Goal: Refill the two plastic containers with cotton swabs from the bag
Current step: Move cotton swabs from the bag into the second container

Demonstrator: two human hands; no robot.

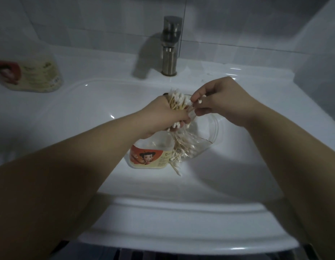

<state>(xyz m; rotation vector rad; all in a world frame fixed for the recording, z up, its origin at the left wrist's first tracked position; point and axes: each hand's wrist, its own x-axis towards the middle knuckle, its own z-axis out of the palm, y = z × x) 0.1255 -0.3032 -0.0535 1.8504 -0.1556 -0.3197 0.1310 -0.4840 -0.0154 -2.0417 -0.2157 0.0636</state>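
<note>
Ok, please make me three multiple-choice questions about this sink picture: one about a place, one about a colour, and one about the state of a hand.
1. Where does the labelled container that is far from the hands lie?
A. On the counter, left of the basin
B. On the floor
C. On a shelf

2. What colour are the tips of the cotton swabs?
A. Blue
B. White
C. Black

3. What is the left hand doing?
A. Lying flat and open
B. Hanging at the side
C. Gripping a bundle of cotton swabs

Answers: 1 A, it lies on the white counter at the far left. 2 B, the tips show white above the fist. 3 C, its fingers curl round the bundle, while the right hand pinches a few swabs.
</note>
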